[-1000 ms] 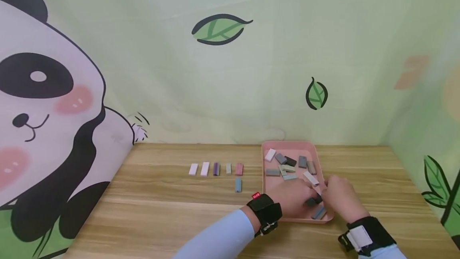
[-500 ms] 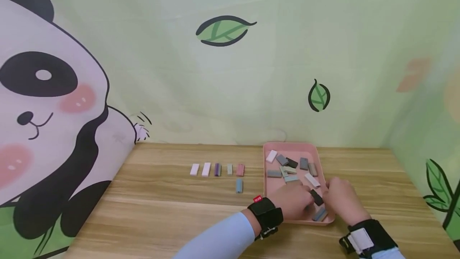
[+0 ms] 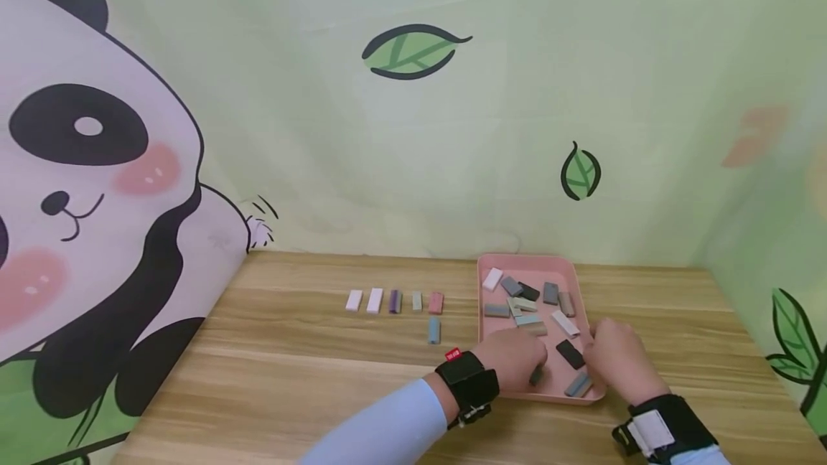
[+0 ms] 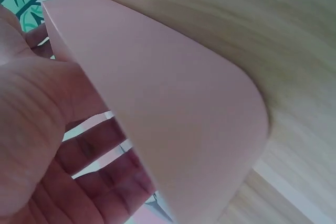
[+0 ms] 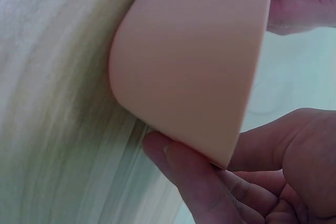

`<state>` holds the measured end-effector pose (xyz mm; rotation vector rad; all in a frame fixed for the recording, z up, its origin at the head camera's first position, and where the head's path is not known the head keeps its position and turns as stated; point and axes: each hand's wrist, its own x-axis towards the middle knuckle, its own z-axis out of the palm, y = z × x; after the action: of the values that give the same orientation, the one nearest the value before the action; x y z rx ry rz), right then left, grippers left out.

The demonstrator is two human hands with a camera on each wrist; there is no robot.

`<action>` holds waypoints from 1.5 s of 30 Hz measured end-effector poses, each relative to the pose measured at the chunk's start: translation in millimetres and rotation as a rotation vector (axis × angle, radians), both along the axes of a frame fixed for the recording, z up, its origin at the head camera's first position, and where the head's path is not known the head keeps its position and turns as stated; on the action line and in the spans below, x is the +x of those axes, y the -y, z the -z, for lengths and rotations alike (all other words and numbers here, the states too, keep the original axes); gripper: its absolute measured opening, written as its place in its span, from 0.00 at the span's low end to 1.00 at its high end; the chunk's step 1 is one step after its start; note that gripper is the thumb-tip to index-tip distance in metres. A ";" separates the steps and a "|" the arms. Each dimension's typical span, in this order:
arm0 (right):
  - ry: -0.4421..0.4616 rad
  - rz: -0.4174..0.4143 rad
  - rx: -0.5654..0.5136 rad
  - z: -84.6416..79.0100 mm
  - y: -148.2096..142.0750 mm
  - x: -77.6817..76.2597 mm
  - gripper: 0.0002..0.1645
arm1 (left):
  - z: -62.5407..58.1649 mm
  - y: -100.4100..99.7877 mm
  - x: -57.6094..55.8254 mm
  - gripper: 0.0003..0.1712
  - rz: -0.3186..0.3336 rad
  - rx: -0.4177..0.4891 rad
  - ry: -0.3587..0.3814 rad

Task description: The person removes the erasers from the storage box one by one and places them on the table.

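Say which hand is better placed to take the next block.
Probably the left hand: it reaches into the pink tray, nearer the row of blocks; the right hand holds the tray's side.

I wear pale blue sleeves (image 3: pixel 381 422). My left black wristband (image 3: pixel 470 386) carries a red tag (image 3: pixel 454 354) with small white marks; my right black wristband (image 3: pixel 688 425) has a whitish rectangular patch (image 3: pixel 652 430) beside a dark block (image 3: pixel 624 440).
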<state>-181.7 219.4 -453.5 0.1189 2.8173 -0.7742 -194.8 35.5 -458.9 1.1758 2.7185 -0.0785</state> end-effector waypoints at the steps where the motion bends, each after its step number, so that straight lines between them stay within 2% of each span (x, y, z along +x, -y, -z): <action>1: 0.003 -0.001 -0.003 -0.2 0.1 0.1 0.14 | 1.3 1.5 -0.7 0.03 -0.004 -0.001 -0.005; 5: 0.014 0.004 -0.013 0.7 1.0 0.3 0.15 | 5.0 8.3 -3.1 0.05 0.002 0.025 -0.025; 7: 0.018 0.005 -0.019 1.3 1.0 0.6 0.15 | 5.8 13.8 -4.9 0.07 0.010 0.072 -0.034; 10: 0.013 0.002 -0.016 1.4 1.2 1.0 0.15 | 0.3 26.6 -7.2 0.07 -0.022 0.172 0.011; 14: 0.010 -0.004 -0.011 0.0 1.7 1.4 0.14 | -14.8 51.3 -11.1 0.03 -0.147 0.334 0.101; 22: 0.008 -0.018 -0.007 -0.8 2.4 1.1 0.14 | -40.4 114.7 -24.1 0.11 -0.412 0.575 0.062; 25: -0.009 -0.024 0.001 -1.4 1.9 0.8 0.15 | -45.1 137.4 -27.2 0.11 -0.507 0.664 0.061; 29: -0.002 -0.023 -0.001 -1.6 1.1 0.1 0.15 | -39.4 160.0 -29.2 0.11 -0.647 0.742 0.067; 35: 0.034 -0.027 -0.042 -2.1 -2.6 -3.7 0.11 | -18.6 175.6 -28.1 0.12 -0.795 0.759 0.041; 39: 0.061 -0.028 -0.070 -1.2 -5.3 -8.0 0.12 | -5.7 178.2 -24.5 0.15 -0.874 0.780 0.061; 45: 0.051 -0.018 -0.054 -2.1 -6.7 -13.6 0.11 | 8.6 177.0 -20.3 0.13 -0.927 0.744 0.054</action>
<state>-195.3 226.2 -451.4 0.1026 2.7438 -0.8300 -215.1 -141.5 -467.5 -0.1271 2.9987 1.1131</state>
